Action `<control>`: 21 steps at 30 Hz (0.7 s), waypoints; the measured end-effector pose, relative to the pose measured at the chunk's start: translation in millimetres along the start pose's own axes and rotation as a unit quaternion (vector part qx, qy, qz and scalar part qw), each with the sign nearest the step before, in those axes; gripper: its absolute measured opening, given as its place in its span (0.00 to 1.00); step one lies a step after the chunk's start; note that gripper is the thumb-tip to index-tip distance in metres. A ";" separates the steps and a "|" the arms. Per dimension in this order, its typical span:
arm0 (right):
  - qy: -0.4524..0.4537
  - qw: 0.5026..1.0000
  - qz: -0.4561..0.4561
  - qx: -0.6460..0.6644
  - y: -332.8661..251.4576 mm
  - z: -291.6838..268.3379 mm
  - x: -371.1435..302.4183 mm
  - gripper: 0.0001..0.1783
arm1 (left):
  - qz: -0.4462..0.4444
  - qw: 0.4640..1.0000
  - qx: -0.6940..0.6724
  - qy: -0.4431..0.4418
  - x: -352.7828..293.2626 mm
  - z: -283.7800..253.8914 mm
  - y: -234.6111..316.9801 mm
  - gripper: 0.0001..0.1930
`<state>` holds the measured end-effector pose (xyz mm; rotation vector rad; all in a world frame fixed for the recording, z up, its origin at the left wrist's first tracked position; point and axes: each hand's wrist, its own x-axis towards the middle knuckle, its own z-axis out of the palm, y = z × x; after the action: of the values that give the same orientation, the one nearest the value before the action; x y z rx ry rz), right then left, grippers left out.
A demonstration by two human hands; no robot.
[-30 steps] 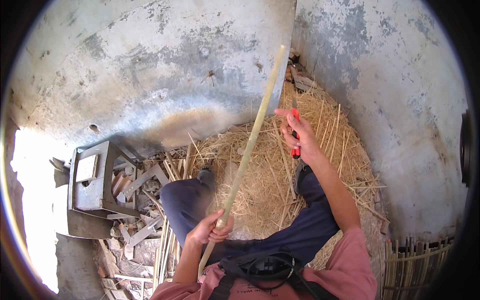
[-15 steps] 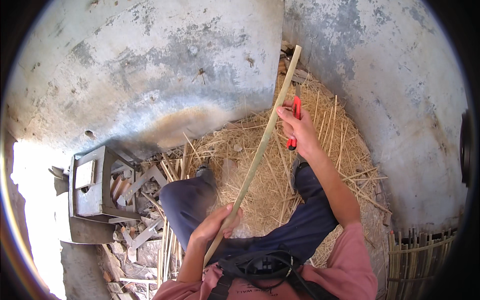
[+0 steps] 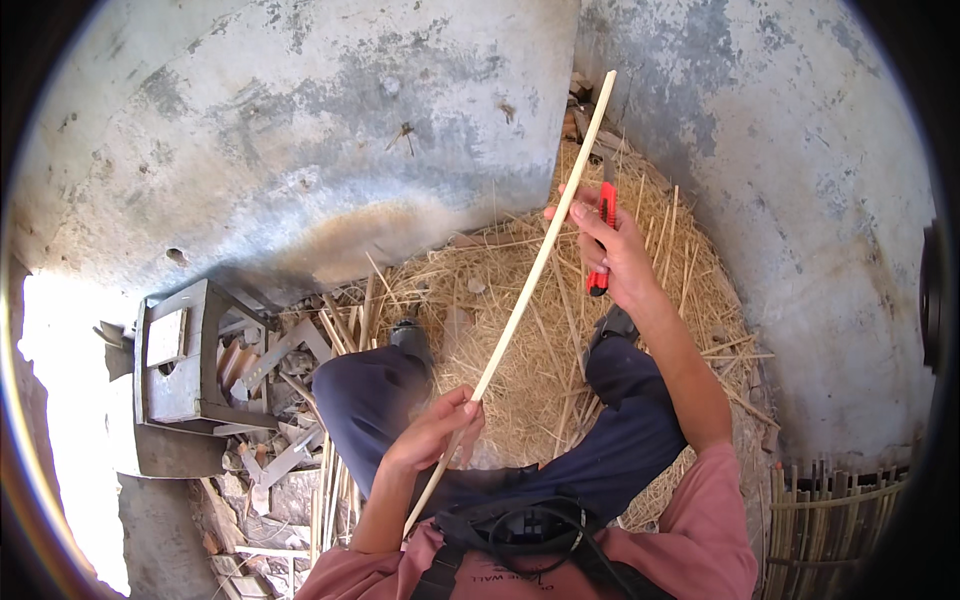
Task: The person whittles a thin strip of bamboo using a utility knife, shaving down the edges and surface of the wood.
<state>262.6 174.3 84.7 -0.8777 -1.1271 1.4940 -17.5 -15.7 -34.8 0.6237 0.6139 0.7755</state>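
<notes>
A long, narrow bamboo strip (image 3: 525, 295) slants from near my waist up toward the far corner, its pale side showing. My left hand (image 3: 432, 435) is closed round its lower part, above my left thigh. Farther up, my right hand (image 3: 625, 262) has its thumb and fingertips against the strip. That same hand holds a red utility knife (image 3: 608, 205) within its fingers, blade pointing away from me. The blade stands to the right of the strip, apart from it. Some of the right fingers are hidden behind the strip and knife.
Straw-like shavings (image 3: 500, 330) cover the floor between my legs. On the left, a wooden stool (image 3: 185, 395) lies tipped among wood scraps (image 3: 285, 465). Worn plaster walls (image 3: 330, 110) meet at the far corner. A slatted bamboo basket (image 3: 835, 520) stands at the lower right.
The bamboo strip has turned from its greenish face to its pale one. My right hand has shifted slightly right with the knife; the left still grips the lower part.
</notes>
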 end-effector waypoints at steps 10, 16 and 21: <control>0.015 0.999 -0.031 -0.015 11.9 -5.0 7.8 0.23 | 0.030 0.975 0.199 0.092 -3.7 12.3 7.7 0.16; 0.043 0.997 -0.044 -0.049 22.1 -16.0 11.5 0.22 | 0.019 0.965 0.239 0.103 -8.0 8.8 4.7 0.12; 0.047 0.985 -0.115 -0.117 35.0 -9.8 1.6 0.21 | 0.106 0.935 0.283 0.183 -0.8 20.5 11.5 0.16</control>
<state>261.1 176.6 48.4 -0.9328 -1.3042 1.1368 -8.7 -15.7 -13.0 1.0988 1.1490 0.9309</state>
